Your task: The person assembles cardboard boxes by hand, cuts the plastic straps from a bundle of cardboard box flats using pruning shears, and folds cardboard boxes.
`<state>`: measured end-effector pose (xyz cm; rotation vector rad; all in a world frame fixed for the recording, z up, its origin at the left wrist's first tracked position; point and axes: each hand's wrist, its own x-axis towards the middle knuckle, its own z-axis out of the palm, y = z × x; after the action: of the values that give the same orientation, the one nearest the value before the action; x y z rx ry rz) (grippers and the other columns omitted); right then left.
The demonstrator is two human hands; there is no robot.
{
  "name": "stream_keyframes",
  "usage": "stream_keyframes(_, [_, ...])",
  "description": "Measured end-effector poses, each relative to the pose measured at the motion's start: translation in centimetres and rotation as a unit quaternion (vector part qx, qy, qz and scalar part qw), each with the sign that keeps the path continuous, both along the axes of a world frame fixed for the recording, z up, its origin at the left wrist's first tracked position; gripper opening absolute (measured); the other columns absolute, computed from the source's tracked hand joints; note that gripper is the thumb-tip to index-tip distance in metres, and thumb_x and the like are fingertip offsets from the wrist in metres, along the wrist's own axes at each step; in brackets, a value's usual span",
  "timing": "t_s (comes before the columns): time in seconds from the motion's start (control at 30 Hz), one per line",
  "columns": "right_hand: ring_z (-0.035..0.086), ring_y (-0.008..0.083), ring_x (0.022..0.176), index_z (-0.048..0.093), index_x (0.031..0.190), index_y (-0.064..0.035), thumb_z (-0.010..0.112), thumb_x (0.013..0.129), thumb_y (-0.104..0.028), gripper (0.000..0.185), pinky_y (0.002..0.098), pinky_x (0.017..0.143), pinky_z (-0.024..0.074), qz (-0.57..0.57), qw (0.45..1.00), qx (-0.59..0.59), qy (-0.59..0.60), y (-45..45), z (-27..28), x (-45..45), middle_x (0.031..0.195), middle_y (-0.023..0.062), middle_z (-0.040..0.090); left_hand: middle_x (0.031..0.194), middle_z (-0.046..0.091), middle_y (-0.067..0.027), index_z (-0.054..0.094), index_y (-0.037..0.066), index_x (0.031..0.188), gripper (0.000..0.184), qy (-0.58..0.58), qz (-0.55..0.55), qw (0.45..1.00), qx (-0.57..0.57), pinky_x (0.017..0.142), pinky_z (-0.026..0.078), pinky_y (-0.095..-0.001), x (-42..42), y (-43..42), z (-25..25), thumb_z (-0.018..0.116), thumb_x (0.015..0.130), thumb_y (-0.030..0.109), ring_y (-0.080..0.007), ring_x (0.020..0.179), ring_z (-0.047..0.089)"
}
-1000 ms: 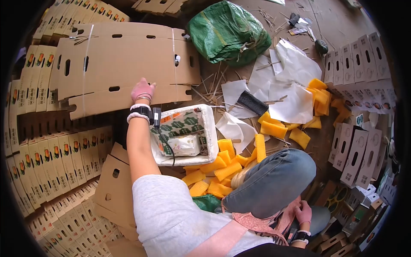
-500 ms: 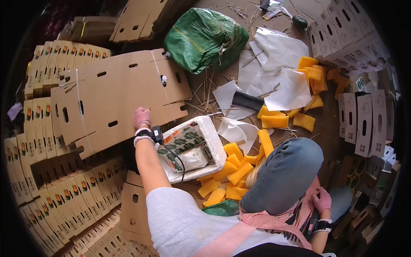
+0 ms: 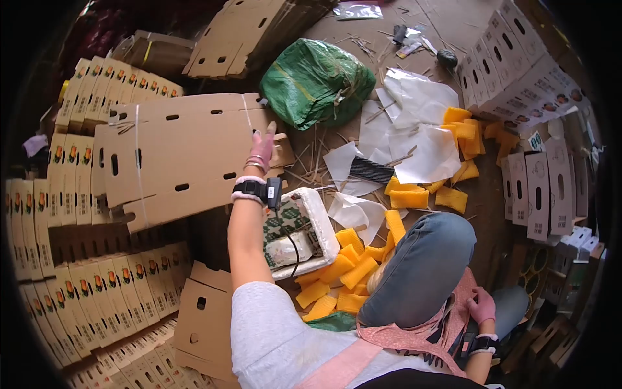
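My left hand (image 3: 260,149), in a pink glove, reaches forward over the right end of a flat brown cardboard stack (image 3: 194,146). Its fingers are stretched out and hold nothing I can see; whether they touch the cardboard I cannot tell. White straps (image 3: 137,155) run around the stack. Below my left forearm stands a white foam box (image 3: 322,227) with patterned lining and a white packet (image 3: 291,249) inside. My right hand (image 3: 481,306), also gloved in pink, rests with loosely extended fingers on my lap, by the pink apron (image 3: 461,301).
Yellow foam sleeves (image 3: 356,269) lie between the box and my knee. Ahead are a green woven sack (image 3: 317,81), white paper sheets (image 3: 424,152) and scattered sticks. Rows of printed cartons (image 3: 110,292) line the left; white cartons (image 3: 512,65) stand at the right.
My left hand has moved forward and right along the cardboard, from its near edge to its right end, and its fingers have straightened. My right hand stays on my lap. The view has shifted slightly.
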<state>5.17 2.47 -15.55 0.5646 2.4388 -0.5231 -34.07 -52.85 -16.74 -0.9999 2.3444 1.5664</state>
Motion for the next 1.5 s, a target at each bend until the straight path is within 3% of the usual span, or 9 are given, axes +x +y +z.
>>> stream_keyframes(0.03, [0.060, 0.0319, 0.077, 0.058, 0.099, -0.0068, 0.061, 0.070, -0.023, 0.034, 0.0393, 0.071, 0.0480, 0.014, 0.999, 0.004, 0.030, 0.2, -0.4, 0.4, 0.086, 0.0152, 0.061, 0.120, 0.047, -0.0170, 0.019, 0.008, 0.141, 0.091, 0.047, -0.005, 0.999, 0.005, 0.070, 0.050, -0.0357, -1.4, -0.4, -1.9, 0.054, 0.077, 0.063, -0.0251, 0.089, 0.058])
stream_keyframes(0.1, [0.059, 0.0332, 0.082, 0.059, 0.098, -0.0070, 0.061, 0.070, -0.023, 0.033, 0.0400, 0.073, 0.0479, 0.022, 0.999, 0.001, 0.037, 1.3, -1.6, 1.4, 0.090, 0.0158, 0.062, 0.146, 0.018, -0.0222, 0.014, 0.012, 0.143, 0.094, 0.153, -0.092, 0.962, -0.209, 0.108, 0.015, -0.0494, -2.2, -1.1, -0.9, 0.043, 0.077, 0.071, -0.0362, 0.135, 0.017])
stream_keyframes(0.27, [0.061, 0.0313, 0.070, 0.058, 0.096, -0.0035, 0.061, 0.070, -0.016, 0.029, 0.0371, 0.067, 0.0486, 0.058, 0.992, -0.012, 0.109, 2.8, -3.1, 2.0, 0.076, 0.0172, 0.062, 0.146, 0.015, -0.0209, 0.014, 0.026, 0.143, 0.084, 0.120, 0.066, 0.917, -0.374, 0.101, 0.012, -0.0641, 0.1, -6.0, 7.6, 0.043, 0.077, 0.070, -0.0408, 0.135, 0.013])
stream_keyframes(0.37, [0.061, 0.0292, 0.070, 0.058, 0.095, -0.0028, 0.062, 0.070, -0.016, 0.029, 0.0357, 0.067, 0.0485, 0.032, 0.996, -0.039, 0.069, 2.8, -2.4, 1.1, 0.076, 0.0168, 0.062, 0.145, 0.010, -0.0263, 0.005, 0.025, 0.142, 0.102, 0.061, 0.214, 0.858, -0.463, 0.102, 0.012, -0.0630, 4.3, -12.9, 12.0, 0.069, 0.066, 0.053, -0.0413, 0.135, 0.010])
stream_keyframes(0.6, [0.060, 0.0237, 0.067, 0.059, 0.087, -0.0014, 0.064, 0.067, -0.017, 0.026, 0.0332, 0.065, 0.0481, 0.045, 0.995, -0.041, 0.075, 5.1, -4.0, 0.7, 0.074, 0.0142, 0.061, 0.133, 0.028, -0.0279, 0.010, 0.018, 0.140, 0.107, 0.121, 0.570, 0.770, -0.259, 0.096, 0.036, -0.0475, 16.9, -24.7, 17.2, 0.078, 0.062, 0.044, -0.0401, 0.120, 0.037])
stream_keyframes(0.8, [0.056, 0.0145, 0.068, 0.058, 0.086, -0.0006, 0.062, 0.070, -0.007, 0.018, 0.0295, 0.062, 0.0470, -0.055, 0.984, -0.162, 0.049, 8.7, -3.9, 0.0, 0.076, 0.0086, 0.059, 0.138, 0.025, -0.0143, 0.024, 0.024, 0.137, 0.078, 0.277, 0.404, 0.872, -0.004, 0.095, 0.039, -0.0438, 19.6, -27.1, 13.6, 0.069, 0.075, 0.011, -0.0278, 0.121, 0.033])
stream_keyframes(0.93, [0.056, 0.0182, 0.079, 0.056, 0.090, 0.0005, 0.060, 0.069, -0.010, 0.024, 0.0317, 0.071, 0.0455, -0.025, 0.995, -0.066, 0.074, 7.2, 3.3, -2.3, 0.082, 0.0104, 0.059, 0.119, 0.048, -0.0124, 0.036, 0.011, 0.125, 0.067, 0.402, 0.422, 0.806, -0.103, 0.090, 0.044, -0.0354, 17.1, -28.5, 10.9, 0.066, 0.069, -0.010, -0.0236, 0.105, 0.049])
stream_keyframes(1.13, [0.055, 0.0200, 0.070, 0.055, 0.092, -0.0013, 0.059, 0.067, -0.005, 0.026, 0.0308, 0.066, 0.0449, -0.078, 0.981, -0.017, 0.176, 17.1, 2.3, 0.4, 0.078, 0.0119, 0.056, 0.109, 0.045, -0.0113, 0.039, 0.003, 0.113, 0.061, 0.440, 0.318, 0.747, -0.384, 0.093, 0.039, -0.0349, 13.0, -20.9, 15.6, 0.076, 0.064, 0.008, -0.0259, 0.100, 0.048])
stream_keyframes(1.5, [0.053, 0.0378, 0.091, 0.053, 0.094, -0.0027, 0.063, 0.066, -0.010, 0.031, 0.0424, 0.079, 0.0436, 0.038, 0.976, 0.158, 0.143, 14.9, 1.3, 0.5, 0.092, 0.0180, 0.056, 0.086, 0.057, -0.0041, 0.055, 0.002, 0.089, 0.035, 0.588, 0.202, 0.723, -0.300, 0.074, 0.046, -0.0276, 8.3, -12.8, 19.5, 0.078, 0.069, 0.019, -0.0144, 0.079, 0.052])
